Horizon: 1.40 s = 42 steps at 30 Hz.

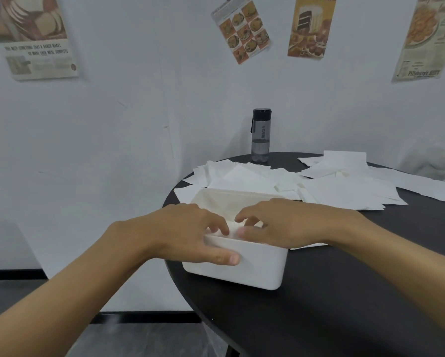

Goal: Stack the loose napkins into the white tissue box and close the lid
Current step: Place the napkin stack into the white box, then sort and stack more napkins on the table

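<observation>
Gripping the near wall of the white tissue box [257, 269], the left hand [190, 233] has its thumb pressed flat on the outside and its fingers hooked over the rim into the opening. Beside it the right hand [283, 225] reaches in from the other side, fingers curled downward into the box, the tips touching the white paper inside [232, 224]; whether they actually pinch a sheet I cannot tell from where I stand. Both hands nearly meet over the front rim. That box sits open-topped near the left edge of the round black table [345, 305]. Just behind it and spreading away to the right lie the loose napkins [345, 194], a wide overlapping scatter of flat white squares. Further back, near the far edge, a dark grey water bottle [261, 135] stands upright against the pale wall, where food posters [310, 27] hang
</observation>
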Available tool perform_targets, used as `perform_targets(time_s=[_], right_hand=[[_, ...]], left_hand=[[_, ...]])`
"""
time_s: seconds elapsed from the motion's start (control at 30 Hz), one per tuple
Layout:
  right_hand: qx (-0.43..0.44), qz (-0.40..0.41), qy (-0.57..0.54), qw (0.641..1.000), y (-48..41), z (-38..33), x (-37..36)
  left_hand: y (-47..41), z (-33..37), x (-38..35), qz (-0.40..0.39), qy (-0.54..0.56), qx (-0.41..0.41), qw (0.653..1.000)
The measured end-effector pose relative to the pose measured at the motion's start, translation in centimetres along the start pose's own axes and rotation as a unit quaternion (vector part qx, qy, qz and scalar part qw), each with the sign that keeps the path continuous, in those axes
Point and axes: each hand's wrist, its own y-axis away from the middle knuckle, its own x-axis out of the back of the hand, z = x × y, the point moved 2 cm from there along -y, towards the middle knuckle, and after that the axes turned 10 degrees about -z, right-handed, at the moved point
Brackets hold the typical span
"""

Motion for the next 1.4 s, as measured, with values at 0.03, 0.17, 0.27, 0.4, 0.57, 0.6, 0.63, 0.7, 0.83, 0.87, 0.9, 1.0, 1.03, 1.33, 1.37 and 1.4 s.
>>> perform_targets(time_s=[0.03,0.17,0.27,0.4,0.57,0.6,0.63,0.7,0.83,0.87,0.9,1.0,1.03,1.33,1.37,1.4], right_hand=[[0.02,0.028,-0.027,0.999,0.5,0.1,-0.2],[0.06,0.097,-0.109,0.987,3.2,1.6,-2.0],[0.059,0.132,-0.155,0.977,4.9,2.7,-3.9],[0.09,0.233,-0.234,0.94,6.4,2.7,-5.8],[0.121,0.315,-0.244,0.909,8.1,2.7,-7.5],[0.12,0.326,-0.248,0.905,8.7,3.1,-7.6],[0.117,0.337,-0.248,0.901,9.3,3.4,-7.6],[0.111,0.357,-0.232,0.898,10.9,4.3,-7.2],[0.082,0.406,-0.231,0.88,14.3,7.4,-6.2],[0.068,0.422,-0.237,0.873,15.1,8.5,-6.0],[0.051,0.438,-0.241,0.864,15.8,9.8,-5.7],[-0.008,0.482,-0.24,0.843,17.8,14.0,-5.1],[-0.027,0.494,-0.239,0.835,18.4,15.4,-4.9],[-0.153,0.522,-0.27,0.794,22.2,26.0,-6.5],[-0.16,0.519,-0.267,0.796,22.4,26.6,-6.9],[-0.161,0.517,-0.266,0.798,22.6,27.0,-7.3]], left_hand=[[0.0,0.0,-0.1,0.005,0.004,-0.004,1.0],[0.2,0.2,-0.7,0.07,0.075,-0.024,0.994],[0.5,0.5,-1.4,0.131,0.109,-0.059,0.984],[1.3,1.1,-2.7,0.226,0.178,-0.058,0.956],[2.6,3.2,-4.4,0.258,0.257,0.057,0.929],[2.8,3.8,-4.5,0.262,0.268,0.058,0.925],[2.8,4.4,-4.4,0.267,0.274,0.054,0.922],[2.8,6.1,-3.7,0.283,0.275,0.041,0.918],[1.2,10.5,-1.6,0.309,0.262,-0.012,0.914],[0.3,11.7,-1.1,0.311,0.266,-0.025,0.912],[-0.7,13.0,-0.5,0.312,0.272,-0.038,0.91],[-4.5,17.2,0.9,0.298,0.285,-0.081,0.907],[-5.8,18.6,1.3,0.293,0.292,-0.094,0.905],[-15.7,28.1,1.7,0.248,0.276,-0.149,0.917],[-16.3,28.6,1.5,0.242,0.274,-0.151,0.918],[-16.8,28.9,1.3,0.237,0.275,-0.154,0.919]])
